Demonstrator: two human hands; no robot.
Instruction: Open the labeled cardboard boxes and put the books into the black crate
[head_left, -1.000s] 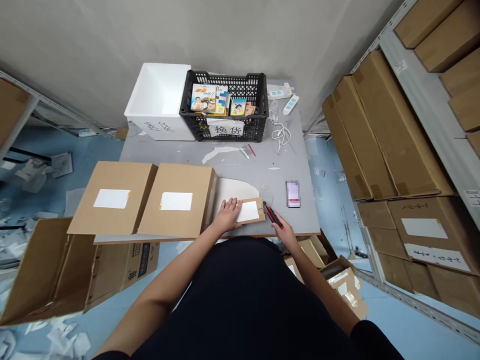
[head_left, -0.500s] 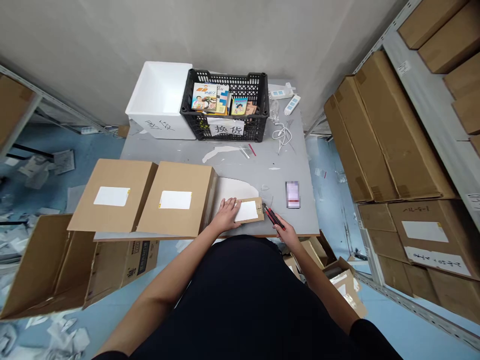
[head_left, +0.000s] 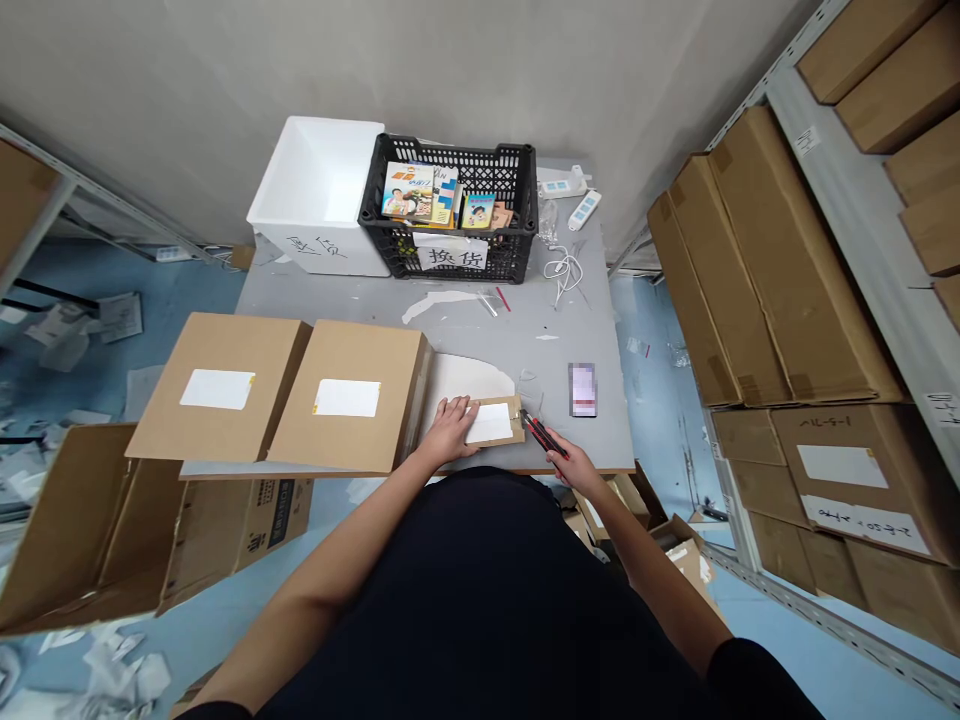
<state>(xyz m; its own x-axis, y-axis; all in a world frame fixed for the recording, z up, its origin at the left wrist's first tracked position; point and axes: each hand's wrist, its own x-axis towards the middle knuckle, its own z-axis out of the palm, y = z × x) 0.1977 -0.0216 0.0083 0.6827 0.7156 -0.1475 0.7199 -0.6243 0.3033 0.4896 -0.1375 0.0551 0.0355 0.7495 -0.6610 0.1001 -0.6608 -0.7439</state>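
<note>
Brown cardboard parcel (head_left: pixel 491 425), small, flat and white-labelled, lies just inside the front edge of the grey tabletop (head_left: pixel 592 335), right of that edge's middle. Assessment: light, fairly stiff, its thin right end likely to bend; smooth surfaces may slide a little under pressure. Soundest hold is across the left end and along both long edges, clear of the right end.

Hands are apart. The left hand (head_left: pixel 451 430) lies palm down over the parcel's left end, fingers spread; whether it pinches the edges cannot be told. The right hand (head_left: pixel 577 468) is closed round a slim red-and-black cutter (head_left: pixel 541 434), tip angled at the parcel's right end; exact contact is too small to confirm. Both forearms reach forward from either side of the torso.

Large brown cardboard box (head_left: pixel 345 440), white-labelled, stands left of the left hand, at the front edge; a similar carton (head_left: pixel 202 435) overhangs the front left corner. A rectangular phone (head_left: pixel 583 388) lies near the right edge. At the far edge stands a black slatted plastic crate (head_left: pixel 517 258) of books; beside it, toward the far left corner, a white open-topped bin (head_left: pixel 330 262).
</note>
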